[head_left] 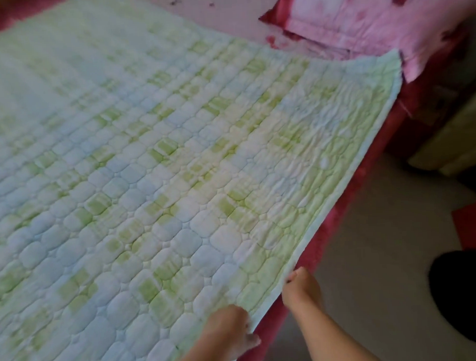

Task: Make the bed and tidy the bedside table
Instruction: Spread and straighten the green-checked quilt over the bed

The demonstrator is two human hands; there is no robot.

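Green-checked quilt (155,161) spread flat across bed (348,203).

Much of the bed lies covered, cropped or smeared by blur.

The quilt (155,161) runs off the left and bottom edges, so its full extent cannot be told, and it hides the sheet below except a pink strip at the top. The left hand (231,329) and right hand (302,288) are motion-blurred at the quilt's near edge; their fingertips curl under the cloth, and both forearms are cut by the bottom edge. The pillow (361,22) is cropped at the top. A pale object (451,143) and a dark shape (462,294) at the right edge are too blurred and cropped to identify.
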